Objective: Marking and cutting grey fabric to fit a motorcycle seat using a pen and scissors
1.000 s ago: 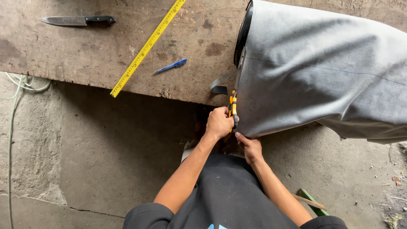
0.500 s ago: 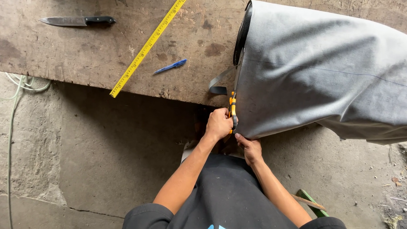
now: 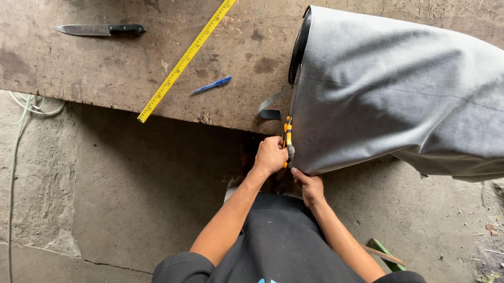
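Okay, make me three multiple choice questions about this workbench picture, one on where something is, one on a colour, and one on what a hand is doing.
1. Where is the knife?
A. far left of the bench
B. on the grey fabric
C. on the floor

2. What colour is the tape measure?
A. red
B. yellow
C. white

3. What is the left hand doing?
A. resting flat on the bench
B. holding the pen
C. gripping orange-handled scissors

Answers: 1 A, it lies by the bench's left end. 2 B, the strip is yellow. 3 C, fingers close round the handles at the grey fabric edge.
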